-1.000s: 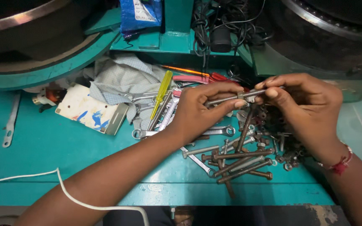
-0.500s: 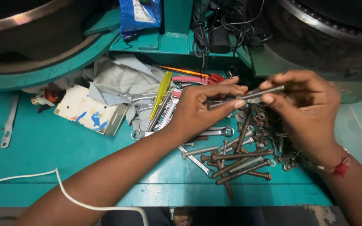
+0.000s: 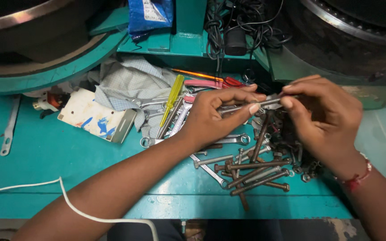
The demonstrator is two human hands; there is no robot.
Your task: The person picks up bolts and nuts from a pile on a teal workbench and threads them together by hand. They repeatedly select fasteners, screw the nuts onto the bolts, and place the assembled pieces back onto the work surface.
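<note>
1. I see both hands pinching one long steel bolt (image 3: 251,105) above the table (image 3: 59,147): left hand (image 3: 215,118) on the shank, right hand (image 3: 322,120) at its far end.
2. I judge it stiff, dense, perhaps greasy; grip the shank.

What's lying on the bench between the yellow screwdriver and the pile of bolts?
In the head view, spanners lie between the yellow screwdriver and the bolts, partly under the left hand.

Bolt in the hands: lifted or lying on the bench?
Lifted: the bolt is held level between left hand and right hand, above the bolt pile.
</note>
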